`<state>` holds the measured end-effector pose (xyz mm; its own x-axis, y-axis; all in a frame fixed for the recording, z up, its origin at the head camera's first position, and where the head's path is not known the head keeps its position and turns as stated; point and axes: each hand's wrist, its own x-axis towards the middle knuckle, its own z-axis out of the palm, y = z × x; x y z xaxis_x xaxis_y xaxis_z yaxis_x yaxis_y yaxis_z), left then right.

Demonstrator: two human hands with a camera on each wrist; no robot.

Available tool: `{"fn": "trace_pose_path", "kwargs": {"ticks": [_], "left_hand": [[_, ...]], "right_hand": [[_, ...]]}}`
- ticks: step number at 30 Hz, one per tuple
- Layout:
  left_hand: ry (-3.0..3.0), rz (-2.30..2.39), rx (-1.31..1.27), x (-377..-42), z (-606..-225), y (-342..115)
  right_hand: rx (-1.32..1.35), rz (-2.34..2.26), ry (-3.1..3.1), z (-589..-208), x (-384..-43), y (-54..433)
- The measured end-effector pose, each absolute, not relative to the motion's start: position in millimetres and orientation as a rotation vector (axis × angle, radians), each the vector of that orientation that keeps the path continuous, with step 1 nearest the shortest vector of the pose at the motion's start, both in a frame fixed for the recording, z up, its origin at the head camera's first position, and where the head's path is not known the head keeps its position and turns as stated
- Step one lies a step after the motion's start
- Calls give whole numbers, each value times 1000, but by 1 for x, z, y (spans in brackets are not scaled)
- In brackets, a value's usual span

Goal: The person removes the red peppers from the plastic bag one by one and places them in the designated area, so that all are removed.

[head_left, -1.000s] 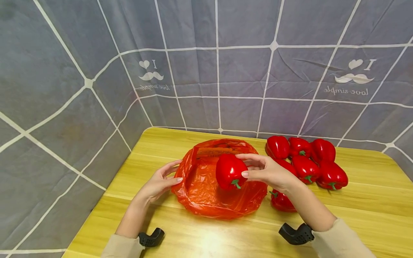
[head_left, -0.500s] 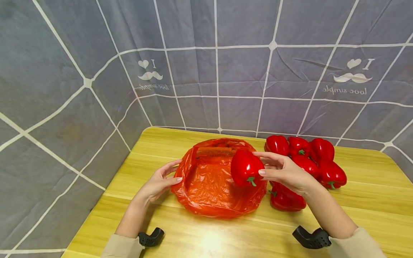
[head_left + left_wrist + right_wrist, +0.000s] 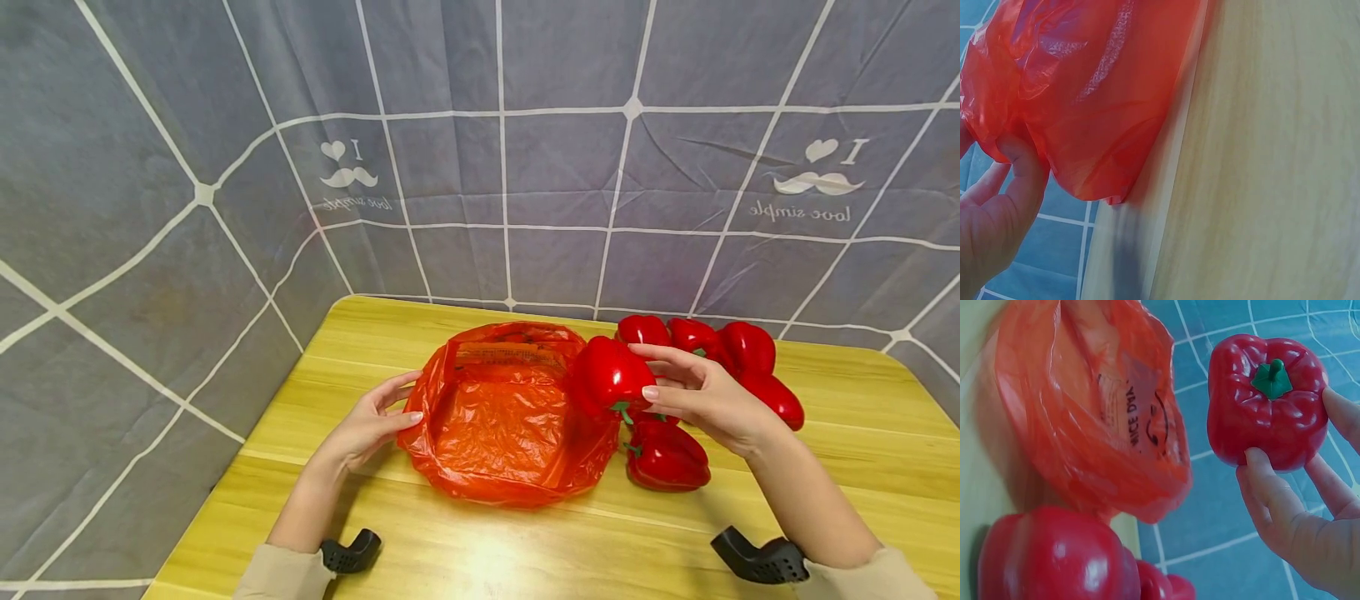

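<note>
My right hand (image 3: 701, 400) holds a glossy red bell pepper (image 3: 611, 375) with a green stem, raised by the right rim of the bag. The right wrist view shows thumb and fingers around this bell pepper (image 3: 1266, 425), its stem end facing the camera. A red plastic bag (image 3: 498, 487) lies on the table with its mouth spread wide, its inner wall visible. My left hand (image 3: 367, 425) pinches the bag's left edge; the left wrist view has the thumb against the bag (image 3: 1104, 125), the other fingertips partly hidden behind it.
Several more red bell peppers (image 3: 750, 348) sit grouped on the wooden table (image 3: 862, 483), right of the bag. One bell pepper (image 3: 667, 458) lies nearest the front, close to the bag. A grey curtain (image 3: 562, 167) with white lines hangs behind and left of the table.
My right hand has carried the bell pepper rightward, from over the middle of the bag to its right rim, in front of the other peppers. My left hand stays at the bag's edge.
</note>
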<state>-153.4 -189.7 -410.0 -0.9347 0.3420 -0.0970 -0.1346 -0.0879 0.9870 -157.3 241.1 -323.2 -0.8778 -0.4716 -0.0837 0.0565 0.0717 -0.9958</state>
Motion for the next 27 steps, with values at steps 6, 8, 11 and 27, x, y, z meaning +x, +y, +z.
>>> {"fn": "trace_pose_path", "kwargs": {"ticks": [6,8,11,27], "left_hand": [[1868,2095,225,-154,-410,-189],[1870,2095,222,-154,-410,-190],[1873,2092,221,-154,-410,-190],[1870,2091,227,-154,-408,-189]], "right_hand": [[-400,-1887,1966,-325,-154,255],[-403,-1894,1969,-325,-154,259],[-407,-1916,1957,-327,-153,266],[-421,-1995,1941,-339,-145,302]]}}
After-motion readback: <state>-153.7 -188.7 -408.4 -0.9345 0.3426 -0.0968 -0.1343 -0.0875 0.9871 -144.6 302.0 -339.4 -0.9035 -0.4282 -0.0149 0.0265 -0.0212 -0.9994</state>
